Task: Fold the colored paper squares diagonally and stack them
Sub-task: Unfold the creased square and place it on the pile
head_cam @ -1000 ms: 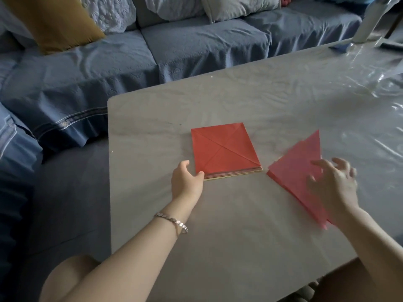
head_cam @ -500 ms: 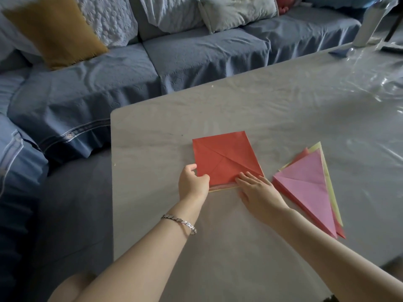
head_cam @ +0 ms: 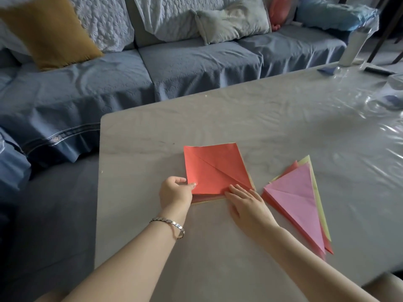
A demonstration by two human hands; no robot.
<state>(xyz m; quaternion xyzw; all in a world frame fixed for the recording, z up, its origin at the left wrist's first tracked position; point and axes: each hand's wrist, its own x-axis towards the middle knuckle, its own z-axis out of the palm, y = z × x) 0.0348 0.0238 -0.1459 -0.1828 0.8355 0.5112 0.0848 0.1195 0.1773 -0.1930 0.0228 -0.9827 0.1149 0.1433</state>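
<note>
R hand (head_cam: 248,205) had left the folded triangles (head_cam: 294,197) and crossed to the stack (head_cam: 207,198) mid-table, so I judged the prev fold done, next square starting. Its fingers lay flat on the near-R corner of the red top sheet (head_cam: 213,168); L hand (head_cam: 174,192) pinched the near-L corner, thumb on top. Paper: thin, matte, already creased diagonally; table cover (head_cam: 218,118) glossy, wrinkled.

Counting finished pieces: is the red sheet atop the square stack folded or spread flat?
Spread flat: the red sheet shows its full square outline, with only a diagonal crease line.
</note>
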